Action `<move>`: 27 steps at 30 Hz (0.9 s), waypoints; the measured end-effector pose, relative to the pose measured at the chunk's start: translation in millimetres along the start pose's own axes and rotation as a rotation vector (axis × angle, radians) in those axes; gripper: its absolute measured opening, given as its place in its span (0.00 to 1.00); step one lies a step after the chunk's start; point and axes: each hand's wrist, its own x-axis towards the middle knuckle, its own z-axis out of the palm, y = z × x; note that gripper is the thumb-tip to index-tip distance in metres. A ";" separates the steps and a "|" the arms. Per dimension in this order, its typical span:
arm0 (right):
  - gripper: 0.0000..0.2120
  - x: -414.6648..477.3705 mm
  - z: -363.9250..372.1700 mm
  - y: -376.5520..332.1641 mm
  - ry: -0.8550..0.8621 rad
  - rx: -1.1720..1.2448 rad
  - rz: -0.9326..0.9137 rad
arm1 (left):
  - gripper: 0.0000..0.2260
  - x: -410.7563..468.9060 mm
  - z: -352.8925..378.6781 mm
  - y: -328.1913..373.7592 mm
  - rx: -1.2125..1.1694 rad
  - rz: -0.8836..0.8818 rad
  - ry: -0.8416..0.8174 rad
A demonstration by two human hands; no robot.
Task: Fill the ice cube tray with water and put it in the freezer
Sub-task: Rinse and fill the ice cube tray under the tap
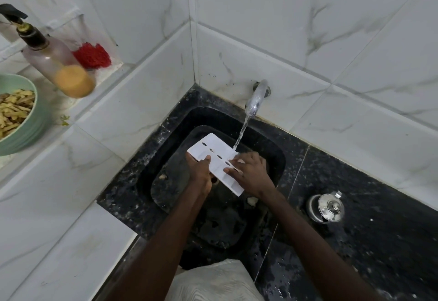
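Observation:
A flat white ice cube tray [214, 152] with a row of small oval holes along its top is held over the black sink [275, 156]. My left hand [200, 173] grips its near left edge, thumb on top. My right hand [252, 173] holds its right side, fingers spread over the surface. A chrome tap [257, 97] on the wall runs a thin stream of water [241, 133] that lands at the tray's right edge, by my right hand.
Black granite counter [367, 241] on the right carries a small steel lidded pot [326, 208]. On the tiled ledge at left stand a pump bottle [54, 63] of orange liquid, a red scrubber [92, 55] and a green bowl [35, 120] of peelings. Marble-tiled walls enclose the corner.

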 end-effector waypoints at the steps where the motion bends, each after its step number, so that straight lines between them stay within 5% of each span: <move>1: 0.24 -3.1 -2.9 3.4 0.018 -0.006 -0.004 | 0.24 0.8 -1.1 -0.6 -0.005 0.003 -0.008; 6: 0.33 0.8 -10.1 1.1 0.048 -0.049 0.029 | 0.21 -4.2 6.9 -6.7 0.041 0.002 -0.017; 15: 0.27 1.6 -15.6 6.5 0.081 -0.062 -0.012 | 0.22 0.7 9.7 -7.5 0.013 0.019 0.000; 20: 0.28 3.6 -13.5 -5.2 -0.072 0.069 -0.006 | 0.21 9.5 0.1 -2.3 0.016 0.035 0.032; 27: 0.24 -3.8 -9.9 16.1 0.136 0.132 0.049 | 0.27 17.2 1.2 -0.3 -0.039 0.083 0.088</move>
